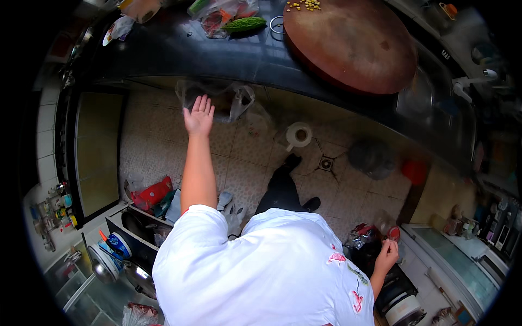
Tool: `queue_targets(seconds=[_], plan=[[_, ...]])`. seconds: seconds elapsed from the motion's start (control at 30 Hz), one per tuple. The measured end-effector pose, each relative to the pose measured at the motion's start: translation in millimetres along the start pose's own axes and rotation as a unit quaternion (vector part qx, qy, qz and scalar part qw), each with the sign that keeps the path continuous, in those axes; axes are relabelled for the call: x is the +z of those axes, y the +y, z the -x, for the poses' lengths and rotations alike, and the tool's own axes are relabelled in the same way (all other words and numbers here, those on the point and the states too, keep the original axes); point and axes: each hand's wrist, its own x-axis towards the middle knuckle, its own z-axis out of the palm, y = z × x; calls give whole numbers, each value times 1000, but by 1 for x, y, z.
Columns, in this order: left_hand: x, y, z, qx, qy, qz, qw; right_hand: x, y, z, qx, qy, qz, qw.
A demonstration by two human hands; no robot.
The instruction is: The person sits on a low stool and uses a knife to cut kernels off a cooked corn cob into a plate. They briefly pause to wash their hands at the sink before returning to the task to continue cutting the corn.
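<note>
My left hand (199, 116) is stretched out below the counter edge, palm up and fingers extended, with nothing in it. Just beyond its fingers a clear plastic bag (240, 102) hangs at the counter's front. Far to the lower right is my right hand (388, 253), its fingers curled; whether they hold anything is unclear. Close by it are a round red item (393, 233) and some crumpled plastic packaging (364, 231). On the dark counter lie a bitter melon (244, 24), bagged vegetables (216, 20) and a thick round wooden chopping board (350, 45) bearing yellow kernels (304, 5).
A white faucet (463, 87) stands by the sink at right. On the tiled floor are a white roll-like object (299, 134), a drain (326, 163), a dark bag (372, 158) and a red container (414, 170). Pots and a lidded pan (140, 277) stand at lower left.
</note>
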Motion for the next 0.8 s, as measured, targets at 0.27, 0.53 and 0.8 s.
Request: queue_targets(seconds=[0.27,0.53,0.8], plan=[[128,-44,79,-74,-63,27,995,2,-41,-88,44,9,-185,982],[326,-173,133,-298,-378,-104,871,-23,-46,-255,-42,53,-396,916],[454,-383,118,-437,-262,-196,838,-55,15,-515,-8,77,-517,852]])
